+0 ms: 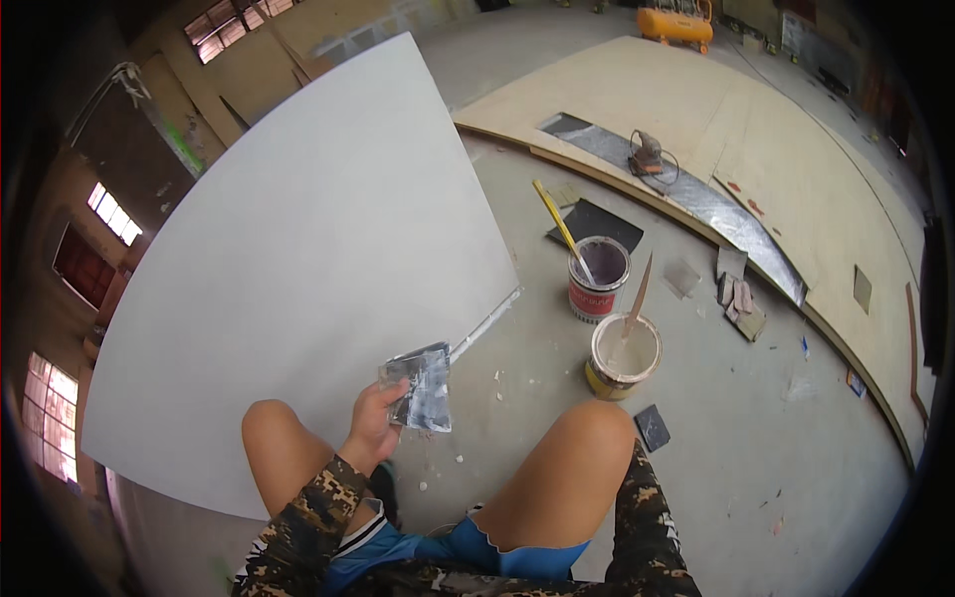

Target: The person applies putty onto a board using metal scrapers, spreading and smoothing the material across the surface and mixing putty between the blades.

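I am squatting on a concrete floor, both bare knees in view. My left hand (373, 423) is closed on a small stack of grey, putty-smeared sheets (423, 386), held just over the near edge of a large white panel (298, 259) that lies flat in front of me. A thin metal strip (484, 323) runs out beyond the sheets along the panel's right edge. My right hand is hidden; only its camouflage sleeve (652, 517) shows beside my right knee.
Right of the panel stand a red can (599, 281) with a yellow-handled tool in it and a tub of pale putty (625, 355) with a wooden stick. Dark sandpaper squares (653, 428) lie on the floor. Plywood sheets with a sander (647, 154) lie beyond.
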{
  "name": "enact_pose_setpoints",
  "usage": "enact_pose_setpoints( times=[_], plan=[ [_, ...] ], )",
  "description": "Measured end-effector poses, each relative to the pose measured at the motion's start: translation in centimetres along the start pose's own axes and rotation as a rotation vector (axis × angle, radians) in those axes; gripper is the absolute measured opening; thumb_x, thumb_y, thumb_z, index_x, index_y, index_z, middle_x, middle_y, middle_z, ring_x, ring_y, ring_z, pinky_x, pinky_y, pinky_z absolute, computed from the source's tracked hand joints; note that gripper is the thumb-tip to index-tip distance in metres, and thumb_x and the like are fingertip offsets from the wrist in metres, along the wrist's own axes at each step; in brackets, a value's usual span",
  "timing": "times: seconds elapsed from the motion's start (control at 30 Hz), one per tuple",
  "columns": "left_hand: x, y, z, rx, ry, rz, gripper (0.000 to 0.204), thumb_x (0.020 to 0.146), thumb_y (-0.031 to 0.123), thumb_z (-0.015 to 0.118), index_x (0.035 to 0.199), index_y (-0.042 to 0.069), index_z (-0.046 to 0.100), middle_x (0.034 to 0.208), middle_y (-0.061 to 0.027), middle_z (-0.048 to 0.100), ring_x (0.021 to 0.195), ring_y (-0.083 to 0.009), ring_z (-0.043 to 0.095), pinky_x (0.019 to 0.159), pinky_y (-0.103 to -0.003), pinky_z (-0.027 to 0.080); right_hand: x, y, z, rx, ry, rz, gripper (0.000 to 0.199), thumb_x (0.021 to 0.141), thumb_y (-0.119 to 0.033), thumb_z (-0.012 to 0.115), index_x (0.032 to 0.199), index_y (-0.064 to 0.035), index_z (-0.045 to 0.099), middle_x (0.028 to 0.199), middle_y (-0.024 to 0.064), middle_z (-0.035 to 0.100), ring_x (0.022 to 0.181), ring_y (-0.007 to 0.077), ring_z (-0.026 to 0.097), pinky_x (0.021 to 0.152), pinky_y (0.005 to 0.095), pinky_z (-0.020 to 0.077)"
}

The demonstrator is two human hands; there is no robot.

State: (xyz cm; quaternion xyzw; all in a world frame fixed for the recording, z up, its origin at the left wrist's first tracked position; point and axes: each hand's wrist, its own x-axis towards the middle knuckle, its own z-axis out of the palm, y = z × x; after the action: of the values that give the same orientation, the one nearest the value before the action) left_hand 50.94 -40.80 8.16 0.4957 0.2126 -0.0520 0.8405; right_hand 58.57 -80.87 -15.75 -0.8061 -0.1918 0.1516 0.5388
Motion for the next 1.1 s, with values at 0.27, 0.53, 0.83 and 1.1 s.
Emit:
enact_pose_setpoints(
  times=[0.27,0.53,0.83,1.1],
  plan=[
    [0.1,3.0,5.3,0.098,-0.279,0.122,0.029,0.094,0.01,0.059,0.121,-0.001,0.058,0.112,-0.0068,0.065,0.104,-0.0162,0.062,0.09,-0.032,0.048,2.2,-16.2,-8.8,0.201,0.164,0.083,0.033,0.098,-0.027,0.055,0.099,0.0022,0.07,0.09,0.0086,0.071,0.084,0.0165,0.065,0.077,0.0338,0.0509],
    [4.7,5.0,11.7,0.114,-0.722,-0.002,0.032,0.096,0.007,0.056,0.126,-0.004,0.054,0.122,-0.0112,0.063,0.112,-0.02,0.06,0.099,-0.037,0.047,6.5,-29.4,-6.1,0.851,-0.1,-0.156,0.048,0.102,-0.043,0.049,0.118,0.0003,0.062,0.106,0.0071,0.067,0.097,0.0135,0.062,0.09,0.0318,0.0474],
    [8.6,3.6,12.5,0.466,-0.831,-0.08,0.035,0.091,0.016,0.066,0.12,-0.002,0.059,0.113,-0.0071,0.065,0.104,-0.0142,0.058,0.094,-0.029,0.043,7.3,-25.2,-9.6,0.906,0.423,0.088,0.028,0.099,-0.021,0.055,0.112,0.0038,0.059,0.101,0.013,0.068,0.088,0.024,0.07,0.082,0.0401,0.0592],
    [10.9,4.3,10.7,0.301,-0.598,-0.07,0.02,0.093,0.014,0.062,0.108,0.0,0.063,0.101,-0.0062,0.068,0.097,-0.0122,0.062,0.086,-0.028,0.048,3.0,-16.8,-14.6,-0.258,0.531,0.168,0.026,0.075,-0.013,0.067,0.095,0.0048,0.066,0.074,0.0143,0.067,0.068,0.0213,0.066,0.06,0.0342,0.0517]
  ],
)
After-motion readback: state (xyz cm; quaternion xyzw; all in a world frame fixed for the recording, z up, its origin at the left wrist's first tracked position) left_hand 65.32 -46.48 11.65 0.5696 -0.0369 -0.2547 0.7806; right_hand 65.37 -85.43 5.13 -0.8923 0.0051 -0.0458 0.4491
